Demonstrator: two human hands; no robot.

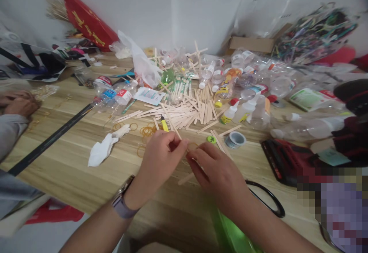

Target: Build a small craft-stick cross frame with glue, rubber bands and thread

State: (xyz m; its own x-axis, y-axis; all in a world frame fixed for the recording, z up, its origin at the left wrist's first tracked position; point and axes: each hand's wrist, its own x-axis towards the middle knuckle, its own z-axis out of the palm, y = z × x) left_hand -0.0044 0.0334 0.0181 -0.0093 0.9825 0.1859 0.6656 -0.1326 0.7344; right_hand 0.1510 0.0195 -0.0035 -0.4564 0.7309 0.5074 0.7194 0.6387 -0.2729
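Note:
My left hand (162, 157) pinches a wooden craft stick (171, 122) that points up and away toward the stick pile. Close beside it, my right hand (217, 168) has its fingers closed on a thin rubber band (193, 145), which loops between the two hands near the stick's lower end. Whether the band goes around the stick, I cannot tell. Another wooden stick (186, 178) lies partly hidden below my right hand. Several loose rubber bands (149, 130) rest on the table just beyond my left hand, by a yellow and black pen-like tool (164, 124).
A pile of craft sticks (184, 113) spreads ahead. Plastic bottles (258, 90), glue bottles (230, 113) and a wire spool (235, 140) stand to the right, near a red and black power tool (283, 161). Crumpled tissue (102, 150) lies left. Another person's hands (21, 103) are at far left.

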